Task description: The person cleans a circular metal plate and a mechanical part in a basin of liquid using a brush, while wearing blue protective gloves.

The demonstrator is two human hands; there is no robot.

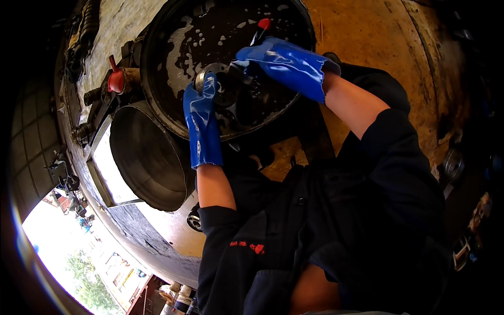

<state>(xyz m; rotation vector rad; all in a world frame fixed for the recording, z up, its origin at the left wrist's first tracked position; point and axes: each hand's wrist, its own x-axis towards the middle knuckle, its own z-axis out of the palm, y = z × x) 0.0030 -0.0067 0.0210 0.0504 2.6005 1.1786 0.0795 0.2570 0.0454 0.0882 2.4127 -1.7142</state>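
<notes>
My left hand, in a blue rubber glove, grips the near-left edge of a round metal part with holes in it. The part is over a wide black basin of dark liquid with patches of foam. My right hand, gloved the same way, is closed on a brush; the red tip of its handle points to the far side. The dark brush head is at the right side of the metal part. Much of the part's lower side is lost in the dark basin.
A large empty-looking metal drum lies left of the basin. Beyond it sits a red funnel-shaped piece among greasy metal parts. A small ring-shaped part is on the floor near my left forearm. Stained brown floor spreads to the right.
</notes>
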